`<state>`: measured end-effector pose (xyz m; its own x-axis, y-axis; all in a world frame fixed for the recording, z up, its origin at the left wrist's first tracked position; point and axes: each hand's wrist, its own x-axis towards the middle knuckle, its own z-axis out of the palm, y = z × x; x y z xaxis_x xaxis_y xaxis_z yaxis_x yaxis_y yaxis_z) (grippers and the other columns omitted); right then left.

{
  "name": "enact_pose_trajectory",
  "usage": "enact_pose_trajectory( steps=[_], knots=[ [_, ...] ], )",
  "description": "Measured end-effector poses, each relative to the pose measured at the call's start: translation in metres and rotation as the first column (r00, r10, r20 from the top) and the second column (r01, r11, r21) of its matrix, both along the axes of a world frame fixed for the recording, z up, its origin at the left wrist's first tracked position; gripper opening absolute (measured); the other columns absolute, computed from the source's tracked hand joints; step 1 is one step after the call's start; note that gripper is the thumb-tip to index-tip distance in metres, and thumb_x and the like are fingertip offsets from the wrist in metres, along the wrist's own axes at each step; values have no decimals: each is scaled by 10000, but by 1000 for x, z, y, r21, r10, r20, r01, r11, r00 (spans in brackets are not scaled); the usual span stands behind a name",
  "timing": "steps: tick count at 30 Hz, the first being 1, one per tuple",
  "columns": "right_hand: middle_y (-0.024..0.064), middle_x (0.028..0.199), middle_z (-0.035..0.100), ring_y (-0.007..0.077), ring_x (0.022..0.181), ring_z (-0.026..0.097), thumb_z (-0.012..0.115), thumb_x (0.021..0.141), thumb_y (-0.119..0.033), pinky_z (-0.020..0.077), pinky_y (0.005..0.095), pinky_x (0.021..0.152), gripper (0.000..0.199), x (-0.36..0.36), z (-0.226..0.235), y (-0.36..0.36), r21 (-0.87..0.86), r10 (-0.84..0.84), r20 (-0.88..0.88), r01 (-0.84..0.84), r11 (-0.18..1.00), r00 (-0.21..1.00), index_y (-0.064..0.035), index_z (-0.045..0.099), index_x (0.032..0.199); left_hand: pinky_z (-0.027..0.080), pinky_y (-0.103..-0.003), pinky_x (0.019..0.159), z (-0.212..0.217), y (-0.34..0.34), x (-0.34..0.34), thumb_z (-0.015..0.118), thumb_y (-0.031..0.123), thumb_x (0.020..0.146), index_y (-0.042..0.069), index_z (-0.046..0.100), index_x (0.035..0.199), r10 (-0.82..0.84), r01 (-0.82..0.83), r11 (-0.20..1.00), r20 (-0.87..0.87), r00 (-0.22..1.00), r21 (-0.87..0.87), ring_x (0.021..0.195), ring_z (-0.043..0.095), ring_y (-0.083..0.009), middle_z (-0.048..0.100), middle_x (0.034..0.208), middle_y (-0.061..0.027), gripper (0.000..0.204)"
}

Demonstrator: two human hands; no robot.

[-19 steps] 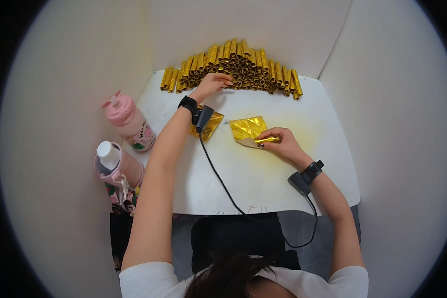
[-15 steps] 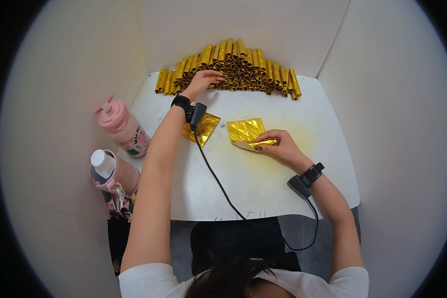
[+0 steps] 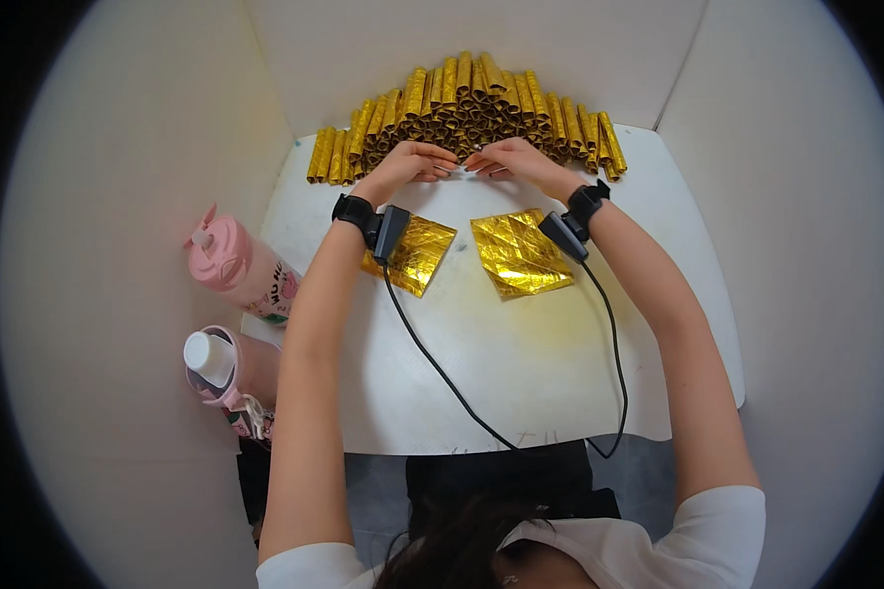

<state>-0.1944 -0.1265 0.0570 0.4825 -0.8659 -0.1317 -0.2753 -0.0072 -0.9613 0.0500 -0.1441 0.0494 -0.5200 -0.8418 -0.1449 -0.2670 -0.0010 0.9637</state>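
Observation:
A stack of rolled gold foil tubes [image 3: 462, 126] rises against the back wall, highest in the middle, many with their hollow ends toward me. At the stack's lower front edge, my left hand [image 3: 413, 164] has its fingers stretched inward. Opposite it is my right hand [image 3: 521, 165], fingers also extended, the two sets of fingertips close together. No held object shows in either hand. One gold foil sheet [image 3: 424, 255] lies partly under my left wrist strap. Another gold foil sheet [image 3: 519, 257] rests flat beside it, partly covered by the device on my right wrist.
At the left edge of the white table [image 3: 481, 383] stand a pink bottle [image 3: 246, 263] with a flip lid and a pink container [image 3: 255, 368] with a white cup-shaped piece [image 3: 209, 355] on top. A black cable [image 3: 442, 368] hangs from my left wrist device. Pale walls enclose the table.
My right hand has let go of the right foil sheet's lifted edge and moved up to the tube stack. That sheet now lies flat. My left hand remains at the stack.

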Motion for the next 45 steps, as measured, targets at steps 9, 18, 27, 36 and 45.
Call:
enact_pose_trajectory(
  steps=[9, 18, 27, 36, 45],
  knots=[
    [97, 1014, 702, 149, 960, 628, 645, 851, -125, 461, 271, 896, 275, 10, -25, -35, -273, 78, 26, -68, 960, 997, 25, 688, 1077, 478, -265, 942, -4, -1, -2, 481, 84, 932, 38, 569, 1285, 3, -7, 997, -50, 999, -74, 1116, 579, -128, 613, 1215, -50, 366],
    [91, 1136, 655, 116, 978, 638, 543, 932, -145, 496, 250, 917, 335, -12, 15, 9, -122, 106, 29, -102, 987, 994, 6, 603, 1225, 517, -295, 808, 29, 23, 37, 359, 274, 935, 45, 640, 1113, 228, -226, 974, -86, 970, 36, 880, 654, -146, 674, 1040, -67, 404],
    [83, 1039, 702, 110, 857, 665, 577, 944, -331, 506, 233, 813, 339, -99, 39, 34, -18, 122, -225, -130, 991, 967, -31, 703, 1037, 495, -274, 814, 38, 8, 38, 383, 451, 955, 78, 622, 1169, 321, -325, 946, -216, 922, 17, 892, 624, -120, 666, 1004, -34, 492],
    [77, 1102, 681, 119, 968, 649, 568, 950, -326, 501, 251, 877, 384, -104, 12, 1, -86, -158, -79, 151, 985, 984, -37, 613, 1198, 498, -265, 770, 28, 8, 42, 432, 440, 951, 67, 643, 1100, 421, -439, 899, -260, 869, -9, 844, 623, -117, 676, 954, -40, 453],
    [89, 1139, 666, 121, 952, 654, 527, 968, -295, 526, 244, 859, 363, -115, 23, 14, -7, -85, -1, 85, 996, 996, -16, 613, 1184, 396, -256, 508, 3, 6, 89, 382, 347, 929, 22, 674, 785, 800, -916, 369, -555, 226, 158, 576, 551, -133, 627, 684, -54, 460]
  ],
)
